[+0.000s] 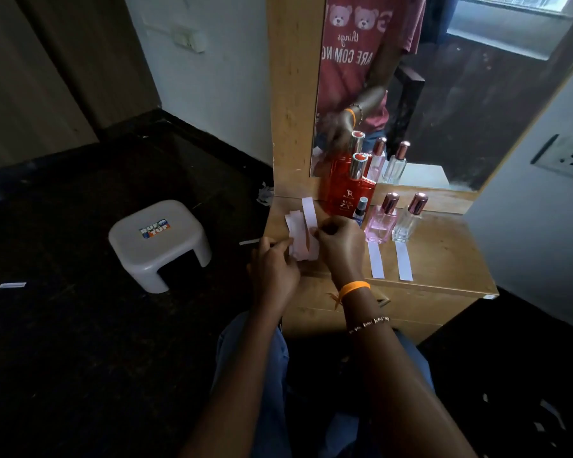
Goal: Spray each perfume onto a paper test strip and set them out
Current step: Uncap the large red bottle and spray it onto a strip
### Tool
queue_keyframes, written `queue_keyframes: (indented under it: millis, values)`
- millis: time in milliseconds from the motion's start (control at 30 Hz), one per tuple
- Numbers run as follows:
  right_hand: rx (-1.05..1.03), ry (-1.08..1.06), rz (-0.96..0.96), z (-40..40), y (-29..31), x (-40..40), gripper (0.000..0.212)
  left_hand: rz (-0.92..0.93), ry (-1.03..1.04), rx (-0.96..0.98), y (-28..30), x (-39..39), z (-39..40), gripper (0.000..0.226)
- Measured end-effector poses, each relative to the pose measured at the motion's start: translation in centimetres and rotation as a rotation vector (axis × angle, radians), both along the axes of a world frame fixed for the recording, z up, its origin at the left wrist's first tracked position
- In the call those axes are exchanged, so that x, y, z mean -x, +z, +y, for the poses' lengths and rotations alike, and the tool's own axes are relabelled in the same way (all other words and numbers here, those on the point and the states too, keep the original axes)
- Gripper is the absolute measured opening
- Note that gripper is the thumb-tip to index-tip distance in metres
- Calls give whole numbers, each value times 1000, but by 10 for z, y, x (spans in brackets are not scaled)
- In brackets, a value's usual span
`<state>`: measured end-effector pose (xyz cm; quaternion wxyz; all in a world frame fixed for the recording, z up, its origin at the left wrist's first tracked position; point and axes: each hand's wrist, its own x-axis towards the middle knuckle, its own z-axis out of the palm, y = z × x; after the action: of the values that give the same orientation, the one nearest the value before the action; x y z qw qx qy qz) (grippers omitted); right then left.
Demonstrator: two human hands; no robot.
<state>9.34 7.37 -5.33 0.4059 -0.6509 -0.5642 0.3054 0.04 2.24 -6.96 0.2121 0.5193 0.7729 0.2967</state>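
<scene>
Several perfume bottles stand in a row on the wooden dresser top (444,252): a big red bottle (349,196), a small dark spray bottle (360,211), a pink bottle (380,223) and a clear bottle (408,223). One white paper strip (376,261) lies in front of the pink bottle, another strip (403,262) in front of the clear one. My left hand (273,266) and my right hand (339,246) both pinch a loose bunch of white strips (300,234) at the dresser's left end.
A mirror (427,87) rises behind the bottles and reflects them and a person in a red shirt. A grey plastic stool (158,244) stands on the dark floor to the left. Stray strips (12,285) lie on the floor.
</scene>
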Motion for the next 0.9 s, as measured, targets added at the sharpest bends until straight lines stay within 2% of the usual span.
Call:
queue_keyframes:
  millis: [267,433,533,600,767,900]
  values:
    - [-3,5,-219,-16,-6,-22,17,-98,57,-81,8,-8,1,39]
    - [-319,-27,-400,-26,35,-35,22,-103,34,-149,14,-18,4,35]
    - [-459,-81,-379,-1,73,-47,25,-127,14,-176,25,-23,7,30]
    - [-420,-77,-405,26,91,-53,28,-134,-6,-192,32,-27,10,29]
    - [-61,138,-562,77,97,-54,37,-149,-22,-215,35,-30,11,26]
    - [-35,172,-640,83,88,-50,38,-172,-8,-210,32,-28,11,24]
